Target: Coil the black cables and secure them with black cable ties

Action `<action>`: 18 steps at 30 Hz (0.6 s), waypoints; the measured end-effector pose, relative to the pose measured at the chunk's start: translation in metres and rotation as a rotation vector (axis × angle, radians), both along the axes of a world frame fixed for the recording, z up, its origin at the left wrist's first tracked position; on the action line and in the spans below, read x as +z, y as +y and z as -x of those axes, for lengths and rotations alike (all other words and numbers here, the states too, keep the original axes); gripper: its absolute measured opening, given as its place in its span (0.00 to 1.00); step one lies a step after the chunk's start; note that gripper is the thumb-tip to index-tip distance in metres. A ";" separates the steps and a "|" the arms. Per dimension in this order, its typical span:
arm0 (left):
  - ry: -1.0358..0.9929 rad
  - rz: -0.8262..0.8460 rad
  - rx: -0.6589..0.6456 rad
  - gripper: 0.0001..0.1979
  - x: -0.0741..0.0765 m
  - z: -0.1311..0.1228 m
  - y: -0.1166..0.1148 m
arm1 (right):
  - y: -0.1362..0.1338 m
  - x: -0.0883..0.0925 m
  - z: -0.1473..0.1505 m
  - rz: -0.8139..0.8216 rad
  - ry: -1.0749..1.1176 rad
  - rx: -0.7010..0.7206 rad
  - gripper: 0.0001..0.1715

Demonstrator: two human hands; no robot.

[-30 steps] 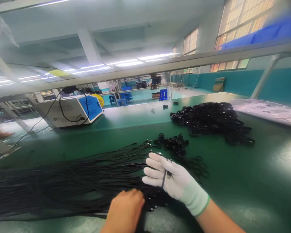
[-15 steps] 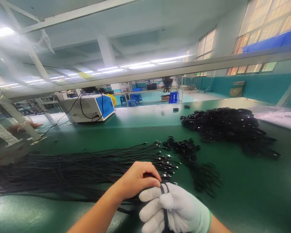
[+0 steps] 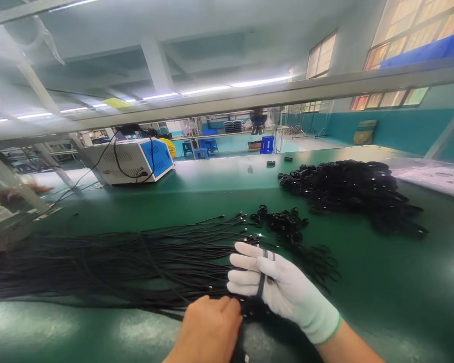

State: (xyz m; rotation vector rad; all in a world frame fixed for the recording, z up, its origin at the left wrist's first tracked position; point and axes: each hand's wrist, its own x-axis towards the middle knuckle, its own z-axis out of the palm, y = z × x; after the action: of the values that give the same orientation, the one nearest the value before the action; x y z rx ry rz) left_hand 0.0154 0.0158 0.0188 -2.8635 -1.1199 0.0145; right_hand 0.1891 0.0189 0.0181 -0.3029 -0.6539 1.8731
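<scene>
A black cable is wound around the right hand, which wears a white glove with a green-edged cuff. Two turns cross the index finger, and a darker strand runs down over the palm, where a small plug shows. The four gloved fingers are stretched out, and the thumb is folded across the cable, pinning it. The bare left hand is curled, knuckles up, just below the gloved fingertips; its own fingertips are hidden, so what it grips cannot be told.

To the left of the hands, a wide bundle of long black cables stretches over the green surface, with metal-tipped ends gathered near the gloved fingers. Beyond the right hand lies a small cluster of black coils, with looser black loops nearer the wrist. Farther right, a large heap of coiled cables is piled up, and two separate coils sit behind it to the left. A clear plastic sheet lies at the right edge.

At the far left of the surface stands a white and blue machine, a dark cord draped over it. Past the surface, blue stools stand on the floor.
</scene>
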 end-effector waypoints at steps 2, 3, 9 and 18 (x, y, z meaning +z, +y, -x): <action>-0.046 -0.015 -0.048 0.07 0.007 -0.005 -0.006 | -0.002 -0.005 0.004 0.022 -0.064 -0.028 0.18; -0.084 -0.026 -0.057 0.06 0.014 -0.005 -0.005 | -0.003 -0.008 0.006 0.025 -0.097 -0.018 0.18; -0.368 0.202 -0.083 0.06 0.066 0.004 0.034 | -0.011 -0.020 0.013 -0.007 -0.005 0.396 0.15; -0.651 0.603 0.068 0.15 0.005 0.010 0.064 | -0.013 -0.007 0.021 0.022 0.219 0.374 0.23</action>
State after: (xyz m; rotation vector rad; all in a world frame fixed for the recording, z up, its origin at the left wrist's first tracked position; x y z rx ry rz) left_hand 0.0050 0.0794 0.0242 -3.4759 -1.5245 -0.7516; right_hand 0.1677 0.0054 0.0111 0.0160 -0.5672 2.2317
